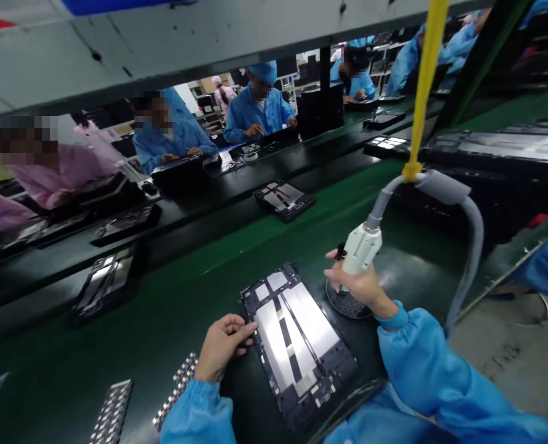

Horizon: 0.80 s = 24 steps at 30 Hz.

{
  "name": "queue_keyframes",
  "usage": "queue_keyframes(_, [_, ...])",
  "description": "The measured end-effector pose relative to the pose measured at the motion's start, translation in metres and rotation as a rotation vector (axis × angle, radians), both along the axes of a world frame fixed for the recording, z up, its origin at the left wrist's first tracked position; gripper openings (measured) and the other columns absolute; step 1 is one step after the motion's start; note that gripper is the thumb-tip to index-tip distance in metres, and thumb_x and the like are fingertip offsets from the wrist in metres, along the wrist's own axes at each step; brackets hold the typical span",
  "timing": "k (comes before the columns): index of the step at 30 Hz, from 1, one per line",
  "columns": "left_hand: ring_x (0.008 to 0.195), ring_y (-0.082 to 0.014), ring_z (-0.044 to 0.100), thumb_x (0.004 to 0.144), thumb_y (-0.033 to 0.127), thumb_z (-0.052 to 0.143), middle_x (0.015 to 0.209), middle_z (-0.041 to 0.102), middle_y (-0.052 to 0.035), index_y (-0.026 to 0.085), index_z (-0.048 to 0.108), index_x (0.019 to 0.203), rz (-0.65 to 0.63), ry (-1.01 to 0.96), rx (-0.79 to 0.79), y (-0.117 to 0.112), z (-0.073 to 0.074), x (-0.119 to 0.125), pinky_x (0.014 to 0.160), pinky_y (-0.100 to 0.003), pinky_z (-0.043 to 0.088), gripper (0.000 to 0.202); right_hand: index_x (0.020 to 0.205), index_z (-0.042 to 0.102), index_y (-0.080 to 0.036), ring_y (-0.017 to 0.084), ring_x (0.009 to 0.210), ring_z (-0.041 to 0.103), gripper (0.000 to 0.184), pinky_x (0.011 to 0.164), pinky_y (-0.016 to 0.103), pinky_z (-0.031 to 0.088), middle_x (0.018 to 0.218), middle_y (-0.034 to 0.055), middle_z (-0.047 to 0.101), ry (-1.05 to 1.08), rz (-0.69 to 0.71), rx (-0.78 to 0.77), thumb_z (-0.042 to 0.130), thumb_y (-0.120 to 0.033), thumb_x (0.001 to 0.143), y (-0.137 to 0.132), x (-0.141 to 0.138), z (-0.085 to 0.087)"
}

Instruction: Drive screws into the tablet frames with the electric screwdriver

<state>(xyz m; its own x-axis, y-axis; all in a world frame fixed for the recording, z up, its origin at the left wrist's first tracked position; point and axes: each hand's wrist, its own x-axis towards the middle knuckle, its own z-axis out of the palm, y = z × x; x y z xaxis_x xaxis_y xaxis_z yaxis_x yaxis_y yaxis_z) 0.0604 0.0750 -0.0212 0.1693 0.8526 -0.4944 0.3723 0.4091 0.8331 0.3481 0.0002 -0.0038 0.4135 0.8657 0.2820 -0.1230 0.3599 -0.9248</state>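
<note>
Two bare hands work over a green bench [195,280], and between them lies the tablet [296,342], a little tilted in direction, with its inside parts and silver plates facing up. The left hand [222,345] is at the left edge of the tablet; its thumb touches this edge and the other fingers are bent, with a narrow gap, but one cannot tell if they pinch it. The right hand [360,287] has its fingers closed around a pale driver [362,246], whose lower end is hidden by the hand. Under this hand is a round black dish [350,308], partly covered by it, just beside the tablet. From the driver a grey hose [474,228] goes up to a yellow strap [426,86] and bends down again at the right, so that both hang before the view there. Near the left sleeve lie two patterned strips [111,413]. Farther away, other tablets [284,198] rest along the line, well apart from the hands. A wide beam [200,49] crosses above, and across the bench several people [261,114] sit in blue or pink clothes.
</note>
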Motion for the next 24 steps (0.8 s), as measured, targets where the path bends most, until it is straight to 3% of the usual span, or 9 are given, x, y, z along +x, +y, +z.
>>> queue_keyframes(14, [0.052, -0.0086, 0.059, 0.042, 0.048, 0.086, 0.056, 0.059, 0.0058, 0.017, 0.049, 0.071, 0.003, 0.055, -0.009, -0.001, 0.003, 0.0, 0.04, -0.012, 0.04, 0.056, 0.097, 0.06, -0.016, 0.01, 0.038, 0.049, 0.029, 0.045, 0.025, 0.043, 0.046, -0.0082, 0.053, -0.032, -0.006, -0.055, 0.071, -0.018, 0.07, 0.02, -0.01, -0.007])
queue_keyframes(24, [0.052, -0.0093, 0.059, 0.042, 0.046, 0.086, 0.056, 0.059, 0.0051, 0.017, 0.05, 0.069, 0.005, 0.045, -0.011, -0.002, 0.005, 0.002, 0.041, -0.013, 0.04, 0.054, 0.086, 0.061, -0.017, 0.01, 0.039, 0.05, 0.019, 0.044, 0.025, 0.043, 0.047, -0.0066, 0.054, -0.085, -0.014, -0.084, 0.071, -0.022, 0.071, 0.02, -0.008, -0.014])
